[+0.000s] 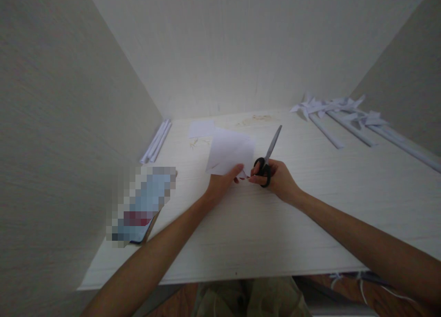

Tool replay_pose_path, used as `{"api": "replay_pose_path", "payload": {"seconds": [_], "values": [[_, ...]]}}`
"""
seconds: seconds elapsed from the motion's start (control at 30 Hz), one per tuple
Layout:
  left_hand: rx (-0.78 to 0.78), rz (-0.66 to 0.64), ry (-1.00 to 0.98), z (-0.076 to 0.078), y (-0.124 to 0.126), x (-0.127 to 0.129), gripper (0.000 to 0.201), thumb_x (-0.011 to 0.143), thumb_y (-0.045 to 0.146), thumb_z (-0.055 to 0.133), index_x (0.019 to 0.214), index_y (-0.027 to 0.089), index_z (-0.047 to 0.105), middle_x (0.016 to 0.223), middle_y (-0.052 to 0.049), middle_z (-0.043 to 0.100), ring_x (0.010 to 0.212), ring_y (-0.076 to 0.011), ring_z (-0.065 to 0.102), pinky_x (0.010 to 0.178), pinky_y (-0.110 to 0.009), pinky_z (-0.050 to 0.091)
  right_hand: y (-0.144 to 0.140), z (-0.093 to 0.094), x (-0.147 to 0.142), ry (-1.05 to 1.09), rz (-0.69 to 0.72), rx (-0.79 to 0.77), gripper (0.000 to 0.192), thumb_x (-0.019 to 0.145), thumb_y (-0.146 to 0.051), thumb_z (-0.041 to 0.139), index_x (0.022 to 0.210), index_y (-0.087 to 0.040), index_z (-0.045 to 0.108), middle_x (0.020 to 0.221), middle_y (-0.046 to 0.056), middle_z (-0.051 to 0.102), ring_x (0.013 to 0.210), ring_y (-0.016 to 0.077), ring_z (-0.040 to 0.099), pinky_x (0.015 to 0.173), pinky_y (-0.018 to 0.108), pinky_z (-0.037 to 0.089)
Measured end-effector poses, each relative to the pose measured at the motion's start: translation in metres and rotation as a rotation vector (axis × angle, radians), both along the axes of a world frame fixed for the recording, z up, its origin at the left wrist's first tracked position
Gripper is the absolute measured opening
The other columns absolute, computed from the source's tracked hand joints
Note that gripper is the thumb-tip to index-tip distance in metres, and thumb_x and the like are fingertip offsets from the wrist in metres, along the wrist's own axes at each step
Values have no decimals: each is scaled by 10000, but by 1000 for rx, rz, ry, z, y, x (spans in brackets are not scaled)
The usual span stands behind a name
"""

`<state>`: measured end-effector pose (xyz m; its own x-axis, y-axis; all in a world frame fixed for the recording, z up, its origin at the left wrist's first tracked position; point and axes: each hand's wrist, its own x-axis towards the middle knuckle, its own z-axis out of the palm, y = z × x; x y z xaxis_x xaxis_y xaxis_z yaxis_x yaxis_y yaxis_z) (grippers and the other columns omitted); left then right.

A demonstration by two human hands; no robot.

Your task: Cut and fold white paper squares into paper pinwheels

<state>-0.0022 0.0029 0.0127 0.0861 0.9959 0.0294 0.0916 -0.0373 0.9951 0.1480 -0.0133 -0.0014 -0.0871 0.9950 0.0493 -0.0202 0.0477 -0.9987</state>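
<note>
My left hand [225, 181] pinches the lower edge of a white sheet of paper [230, 149], thumb on top. Short slits show near the sheet's corners. In my right hand [280, 179] is a pair of scissors [273, 144] with black handles, its blades together and pointing up and away. The fingertips of my right hand reach to the lower right corner of the sheet, beside my left thumb. Whether they also grip that corner is hard to make out.
Another white paper piece [200, 128] lies behind the sheet. Rolled paper sticks [156, 141] rest by the left wall, with a blurred-out phone [146, 204] nearer me. Several paper pinwheels [310, 106] on sticks lie at the right. Walls enclose the white table [220, 239] on three sides.
</note>
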Motion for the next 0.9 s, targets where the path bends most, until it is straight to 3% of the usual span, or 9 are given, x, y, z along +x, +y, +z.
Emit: {"api": "replay_pose_path", "payload": {"seconds": [0.47,0.9], "values": [[12,-45,88,-5,0,0,260,660,290,591,452,175,485,455,24,522,429,-88,492,513,-220,438,2,-2,-1,-50,-59,62,281,536,-325,724,588,-157,506,517,-56,458,472,55,394,450,213,328],[1,-85,122,-5,-1,0,219,676,281,584,510,170,494,488,32,528,427,-71,479,479,-193,429,2,-3,-2,-56,-79,58,325,509,-358,739,564,-162,484,502,-56,456,456,55,382,428,211,307]]}}
